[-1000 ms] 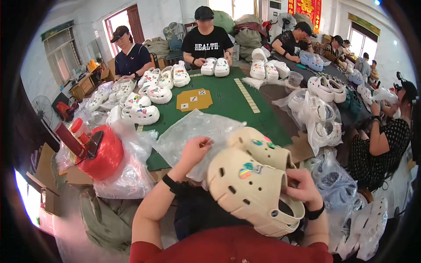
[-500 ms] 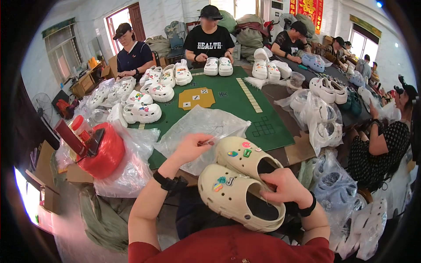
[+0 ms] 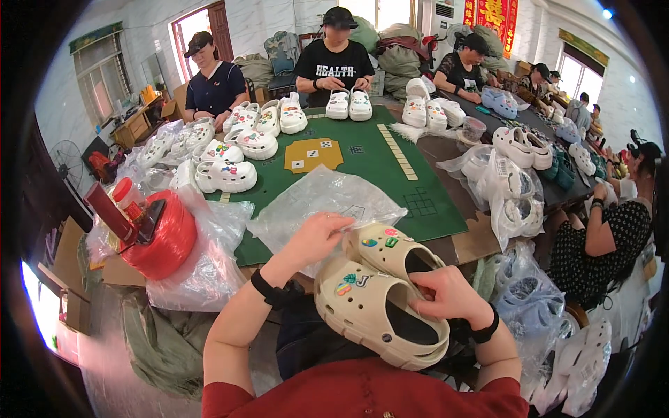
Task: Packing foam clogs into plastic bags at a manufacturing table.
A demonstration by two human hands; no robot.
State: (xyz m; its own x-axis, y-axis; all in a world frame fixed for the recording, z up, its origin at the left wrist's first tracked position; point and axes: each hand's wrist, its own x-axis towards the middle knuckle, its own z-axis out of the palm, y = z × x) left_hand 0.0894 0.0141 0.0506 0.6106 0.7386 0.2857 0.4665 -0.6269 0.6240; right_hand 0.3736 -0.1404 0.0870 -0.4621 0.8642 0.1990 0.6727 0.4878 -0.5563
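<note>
A pair of beige clogs (image 3: 348, 306) with dark insoles and colourful charms on the toes is held over my lap, side by side. My right hand (image 3: 449, 296) is closed on their inner edges near the openings. A clear plastic bag (image 3: 306, 198) lies on the table's near edge, just beyond the toes. My left hand (image 3: 317, 240) pinches the edge of that bag, close to the farther clog's toe. The bag's near edge meets this toe; whether it goes around it I cannot tell.
White clogs with charms (image 3: 226, 176) stand at the green table's (image 3: 376, 150) left side. A red twine roll (image 3: 164, 240) with a jar on it sits at left. Bagged white clogs (image 3: 519, 195) lie at right. Co-workers sit around the tables.
My left hand has moved slightly right and down, bringing the bag's edge to the toe of the farther clog. The clogs have shifted slightly in my right hand.
</note>
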